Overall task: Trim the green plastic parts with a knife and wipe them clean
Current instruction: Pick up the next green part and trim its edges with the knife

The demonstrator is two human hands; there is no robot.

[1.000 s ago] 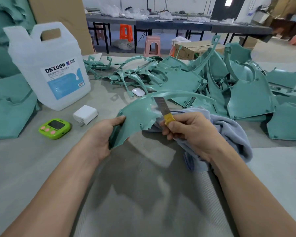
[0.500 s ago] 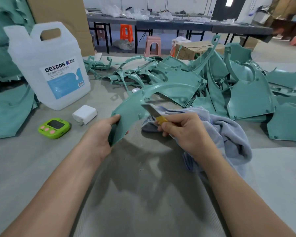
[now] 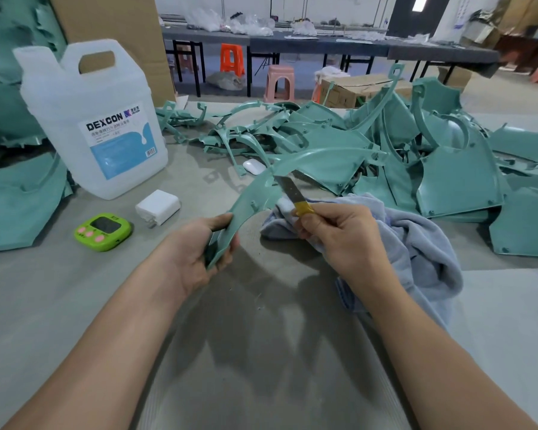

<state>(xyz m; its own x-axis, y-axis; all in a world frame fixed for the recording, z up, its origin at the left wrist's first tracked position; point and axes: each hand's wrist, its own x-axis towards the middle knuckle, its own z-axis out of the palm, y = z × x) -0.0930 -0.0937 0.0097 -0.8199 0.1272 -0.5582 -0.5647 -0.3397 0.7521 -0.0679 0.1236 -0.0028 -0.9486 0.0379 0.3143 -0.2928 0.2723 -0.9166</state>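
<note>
My left hand (image 3: 196, 252) grips the near end of a long curved green plastic part (image 3: 263, 189), which arcs up and to the right over the table. My right hand (image 3: 339, 234) holds a knife (image 3: 292, 195) with a yellow handle and a steel blade. The blade lies against the part's inner edge near its middle. A blue-grey cloth (image 3: 416, 246) is bunched under and behind my right hand.
A heap of green plastic parts (image 3: 448, 169) fills the table's back right, with more (image 3: 16, 203) at the left edge. A white DEXCON jug (image 3: 97, 125), a white charger (image 3: 158, 207), a green timer (image 3: 103, 231) and a white mouse (image 3: 253, 166) lie at the left and centre.
My left hand has turned the green part more edge-on and tilted it up. The knife blade has shifted along the part's edge, pointing up and left again.
</note>
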